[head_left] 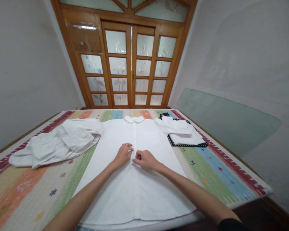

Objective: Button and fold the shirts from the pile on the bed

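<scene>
A white collared shirt (154, 192) lies front up and spread flat, its collar at the far end and its button placket running down the middle. My left hand (124, 154) is at the placket from the left, fingers bent and closed on the shirt's front edge. Just across from it, my right hand (146, 159) has its thumb and curled fingers pinched at the same strip. The small bit of cloth or button between the fingertips is hidden. Both forearms rest low over the lower half of the shirt.
To the left, a crumpled white garment (60, 141) lies on the striped, patterned cloth (62, 183) over the table. At right are a folded white garment (188, 138) and black-and-white striped fabric (175, 145). A glass panel (221, 118) leans on the right wall; wooden doors (131, 64) stand beyond.
</scene>
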The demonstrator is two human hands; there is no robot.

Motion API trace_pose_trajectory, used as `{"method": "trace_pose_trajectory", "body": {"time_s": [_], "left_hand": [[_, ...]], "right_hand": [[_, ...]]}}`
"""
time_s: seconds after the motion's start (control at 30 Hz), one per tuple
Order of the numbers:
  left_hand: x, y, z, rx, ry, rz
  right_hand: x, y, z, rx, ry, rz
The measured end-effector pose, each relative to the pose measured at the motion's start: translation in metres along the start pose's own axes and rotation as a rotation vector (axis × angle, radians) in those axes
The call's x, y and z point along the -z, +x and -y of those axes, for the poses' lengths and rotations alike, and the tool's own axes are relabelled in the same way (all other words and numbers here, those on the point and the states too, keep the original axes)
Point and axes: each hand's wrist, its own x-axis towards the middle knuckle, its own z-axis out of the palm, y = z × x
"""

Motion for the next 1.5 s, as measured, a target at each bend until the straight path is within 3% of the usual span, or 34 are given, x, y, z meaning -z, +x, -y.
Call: {"method": "trace_pose_trajectory", "body": {"time_s": [0.17, 0.3, 0.43, 0.6, 0.77, 0.93, 1.2, 1.5], "left_hand": [[-0.005, 0.007, 0.009, 0.077, -0.049, 0.014], [-0.006, 0.007, 0.014, 0.077, -0.051, -0.023], [-0.004, 0.005, 0.008, 0.065, -0.016, 0.017], [0.002, 0.001, -0.006, -0.003, -0.025, 0.043], [0.003, 0.000, -0.011, 0.014, -0.067, 0.050], [0.001, 0.000, -0.013, 0.037, -0.089, 0.045], [0.001, 0.007, -0.020, 0.063, -0.026, 0.062], [0.002, 0.014, -0.014, 0.174, -0.245, 0.110]], "right_hand": [[-0.010, 0.031, 0.004, -0.207, -0.224, -0.001], [-0.013, 0.039, 0.003, -0.240, -0.255, 0.009], [-0.014, 0.040, 0.000, -0.243, -0.225, -0.022], [-0.009, 0.036, -0.010, -0.214, 0.026, -0.001], [-0.005, 0.031, -0.021, -0.206, 0.340, -0.016], [-0.007, 0.029, -0.025, -0.169, 0.408, 0.003], [-0.015, 0.030, -0.035, -0.224, 0.660, -0.020], [-0.019, 0.029, -0.038, -0.177, 0.699, -0.049]]}}
